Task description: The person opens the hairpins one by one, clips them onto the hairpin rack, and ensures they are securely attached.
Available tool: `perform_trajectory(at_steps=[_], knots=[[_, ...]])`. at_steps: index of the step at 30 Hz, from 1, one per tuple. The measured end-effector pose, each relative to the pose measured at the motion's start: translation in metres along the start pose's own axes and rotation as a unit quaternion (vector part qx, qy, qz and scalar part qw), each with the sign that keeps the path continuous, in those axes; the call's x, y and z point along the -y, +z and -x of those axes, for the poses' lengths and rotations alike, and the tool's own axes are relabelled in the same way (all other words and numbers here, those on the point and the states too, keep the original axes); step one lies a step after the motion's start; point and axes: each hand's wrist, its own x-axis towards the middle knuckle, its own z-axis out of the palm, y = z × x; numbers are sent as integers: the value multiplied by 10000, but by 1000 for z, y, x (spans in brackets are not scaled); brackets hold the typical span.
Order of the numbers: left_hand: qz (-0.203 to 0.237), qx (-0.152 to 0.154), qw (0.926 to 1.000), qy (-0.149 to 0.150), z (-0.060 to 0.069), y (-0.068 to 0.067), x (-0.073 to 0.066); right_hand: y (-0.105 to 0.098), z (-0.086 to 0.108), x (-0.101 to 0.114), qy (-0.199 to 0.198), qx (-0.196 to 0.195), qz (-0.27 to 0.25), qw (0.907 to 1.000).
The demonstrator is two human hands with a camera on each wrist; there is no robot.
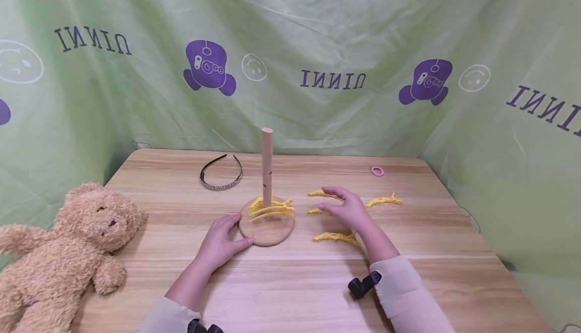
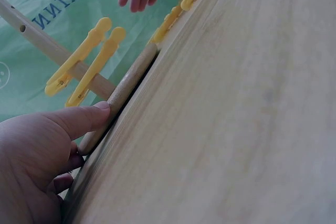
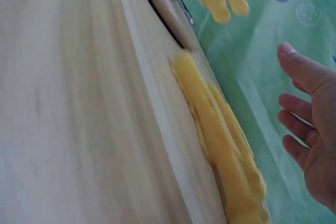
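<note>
A wooden stand, with a round base (image 1: 268, 233) and an upright post (image 1: 267, 166), is in the middle of the table. Two yellow alligator hair clips (image 1: 272, 213) sit around the lower post, one above the other. My left hand (image 1: 219, 242) holds the base's left edge, its thumb (image 2: 89, 120) lying along the near rim. Over the table to the right, my right hand (image 1: 349, 211) is raised with fingers apart and nothing between them. Beneath and beside it lie several loose yellow hair clips (image 1: 333, 236), some partly hidden by the hand; in the right wrist view two clips (image 3: 210, 124) look blurred.
A jewelled black headband (image 1: 221, 186) lies behind the stand to the left. At the back right is a pink ring (image 1: 377, 171). A teddy bear (image 1: 68, 257) covers the table's left side. Green printed cloth (image 1: 290, 30) hangs around the table.
</note>
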Motion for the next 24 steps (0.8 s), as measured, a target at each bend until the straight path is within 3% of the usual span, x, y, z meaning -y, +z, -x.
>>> perform_trajectory(at_steps=[11, 20, 24], knots=[[13, -69, 10000, 52, 1, 0, 0, -59, -4, -45, 421, -555, 548, 9961], [10, 24, 10000, -32, -1, -1, 0, -93, -2, -75, 834, -641, 453, 9934], [10, 26, 10000, -42, -1, 0, 1, -104, -1, -84, 800, -637, 728, 9921]])
